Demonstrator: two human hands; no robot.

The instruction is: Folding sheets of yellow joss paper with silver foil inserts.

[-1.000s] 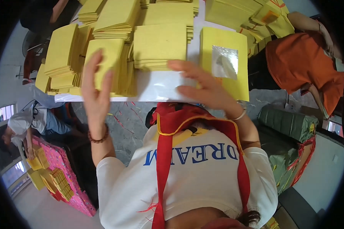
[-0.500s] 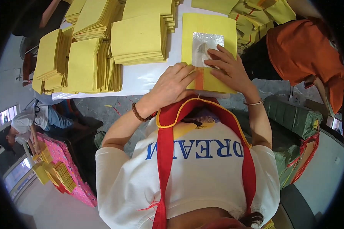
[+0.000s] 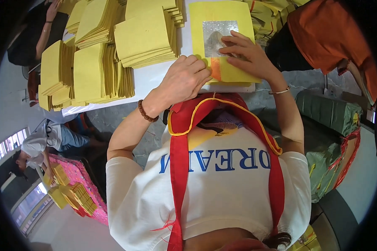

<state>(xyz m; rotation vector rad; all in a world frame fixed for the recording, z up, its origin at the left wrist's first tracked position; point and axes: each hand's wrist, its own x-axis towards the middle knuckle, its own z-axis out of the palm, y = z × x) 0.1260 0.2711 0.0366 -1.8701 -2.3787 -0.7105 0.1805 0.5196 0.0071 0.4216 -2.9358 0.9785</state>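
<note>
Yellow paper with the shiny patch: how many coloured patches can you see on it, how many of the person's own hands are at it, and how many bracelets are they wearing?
Patches: 2 (silver patch, orange patch)
Hands: 2 (left hand, right hand)
Bracelets: 2 (brown bead bracelet, pale bangle)
Total: 6

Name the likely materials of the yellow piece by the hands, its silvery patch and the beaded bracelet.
Yellow piece: probably matt paper or card, looking dull and flat.
Silvery patch: perhaps foil or shiny plastic film, given its bright glints.
Beaded bracelet: possibly wood, low-sheen, from its brown beads.
</note>
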